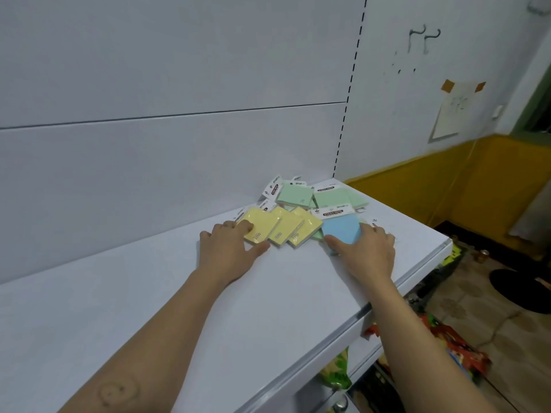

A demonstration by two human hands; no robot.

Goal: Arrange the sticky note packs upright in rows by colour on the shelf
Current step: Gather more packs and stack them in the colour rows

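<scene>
Right hand (pixel 366 251) is pinching the blue pack (pixel 343 231) by its edges; left of it, left hand (pixel 229 248) is resting flat on a yellow pack (pixel 261 226). Likely light, stiff, slippery.

Small print on the pack labels (pixel 333 212) beyond reading; fingertips of the right hand (pixel 368 251) behind the blue pack (pixel 343 231).

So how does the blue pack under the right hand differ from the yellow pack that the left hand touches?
Colour: the blue pack is pale blue, the yellow pack pale yellow. Hold: the right hand grips the blue pack between thumb and fingers; the left hand rests fingers on the yellow pack. Both lie flat on the shelf, not upright.
</scene>
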